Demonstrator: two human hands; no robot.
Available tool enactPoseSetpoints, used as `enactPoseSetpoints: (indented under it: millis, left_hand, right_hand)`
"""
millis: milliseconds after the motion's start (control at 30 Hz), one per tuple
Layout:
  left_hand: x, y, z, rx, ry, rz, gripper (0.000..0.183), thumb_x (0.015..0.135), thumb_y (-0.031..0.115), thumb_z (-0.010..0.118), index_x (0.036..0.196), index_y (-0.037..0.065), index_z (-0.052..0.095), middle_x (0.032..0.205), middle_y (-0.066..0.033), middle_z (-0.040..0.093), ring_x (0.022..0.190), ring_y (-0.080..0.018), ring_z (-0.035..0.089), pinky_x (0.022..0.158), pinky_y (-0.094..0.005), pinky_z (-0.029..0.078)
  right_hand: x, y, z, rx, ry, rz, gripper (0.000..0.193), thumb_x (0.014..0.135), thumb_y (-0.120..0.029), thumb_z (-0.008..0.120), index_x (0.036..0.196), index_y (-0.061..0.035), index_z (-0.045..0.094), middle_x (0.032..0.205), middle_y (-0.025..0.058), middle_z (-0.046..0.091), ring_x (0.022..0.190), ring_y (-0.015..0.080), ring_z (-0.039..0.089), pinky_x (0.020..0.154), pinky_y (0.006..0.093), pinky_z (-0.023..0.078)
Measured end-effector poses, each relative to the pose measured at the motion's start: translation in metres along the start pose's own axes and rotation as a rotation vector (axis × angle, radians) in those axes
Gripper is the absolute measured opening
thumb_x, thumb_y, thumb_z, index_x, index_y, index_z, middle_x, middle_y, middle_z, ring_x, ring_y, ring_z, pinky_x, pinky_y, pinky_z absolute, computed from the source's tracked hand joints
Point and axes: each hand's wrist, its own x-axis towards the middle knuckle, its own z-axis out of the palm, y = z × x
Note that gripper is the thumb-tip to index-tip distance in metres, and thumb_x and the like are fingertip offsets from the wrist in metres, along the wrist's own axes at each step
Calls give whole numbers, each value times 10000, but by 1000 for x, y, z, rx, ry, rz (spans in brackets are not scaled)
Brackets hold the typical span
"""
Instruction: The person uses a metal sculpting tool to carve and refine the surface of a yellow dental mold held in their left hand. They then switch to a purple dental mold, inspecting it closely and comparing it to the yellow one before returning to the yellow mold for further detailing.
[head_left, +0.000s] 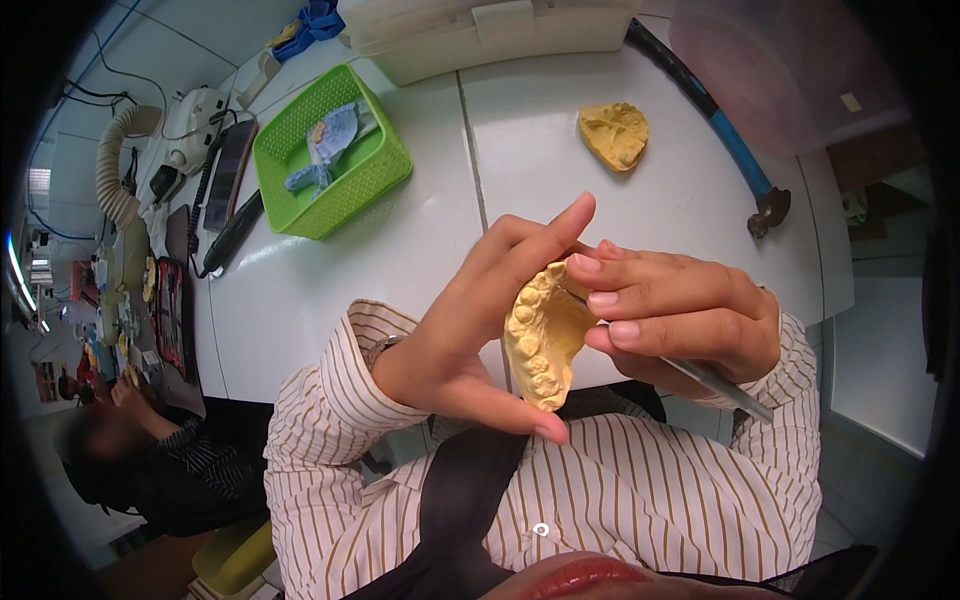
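A yellow plaster dental cast [540, 350] with a row of teeth is tilted up in front of my chest. My left hand [465, 335] is closed round its outer side, thumb at the lower end and fingers behind the upper end. My right hand [690, 310] grips a slim metal hand tool [735, 390] like a pen. Its handle sticks out below the palm, and its tip is hidden behind my fingers at the cast's inner side. Those fingertips touch or nearly touch the cast's upper edge.
A second yellow cast [613, 135] lies on the white tabletop [430, 240], left of a blue-and-black hammer [735, 145]. The green basket [325, 218] contains a bluish dental impression [335, 135]. A pale plastic box [490, 45], phone [230, 175] and black handpiece [235, 235] lie beyond. Another person [150, 450] sits at left.
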Motion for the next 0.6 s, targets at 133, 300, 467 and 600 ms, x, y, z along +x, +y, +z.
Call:
enactPoseSetpoints:
  millis: [133,300,467,600]
  left_hand:
    - [-1,-2,0,-38,10,-4,1195,606,501,820,1445,-61,181,1177,-128,432,1091,-235,435,983,-351,345]
    - [0,-2,-1,-18,10,-9,1178,621,502,811,1446,-56,184,1169,-128,431,1085,-239,438,981,-355,343]
    - [-2,-3,1,-49,31,-58,1176,623,520,802,1444,-58,189,1150,-129,441,1078,-236,439,980,-353,337]
    - [-7,-1,9,-295,140,-207,1126,675,528,763,1442,-61,187,1144,-132,444,1068,-234,453,983,-349,334]
  right_hand:
    - [1,-3,0,-3,-1,38,263,768,83,670,1002,7,578,1029,163,601,1070,334,604,962,447,479]
    - [-3,-2,2,45,25,80,261,778,56,666,1034,36,619,1098,169,599,1115,344,576,985,469,455]
    - [0,-5,0,-22,-12,89,251,781,59,664,1027,37,618,1092,167,602,1115,337,577,981,453,465]
    - [1,-4,4,14,53,144,195,792,48,668,979,34,615,1077,165,607,1078,305,603,962,427,486]
